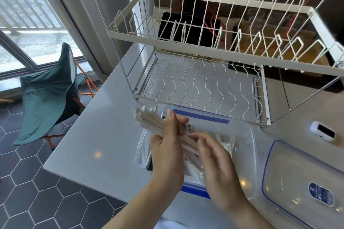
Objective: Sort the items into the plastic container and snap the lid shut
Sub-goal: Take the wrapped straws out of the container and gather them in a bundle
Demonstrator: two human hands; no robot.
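A clear plastic container [247, 135] with blue clasps stands open on the white counter, in front of the dish rack. My left hand [166, 152] grips a bundle of paper-wrapped sticks [149, 120] above the container's left side, their ends fanning up and to the left. My right hand [217, 165] is over the container's middle with straight fingers touching the bundle's lower end. More wrapped sticks and small white packets [228, 146] lie inside the container. The clear lid [297, 173] with a blue seal lies flat to the right.
A white two-tier wire dish rack [204, 46] stands just behind the container. A small white device [323, 131] sits on the counter [96, 135] at right. The counter's left edge drops to a tiled floor with a green folding chair [48, 95].
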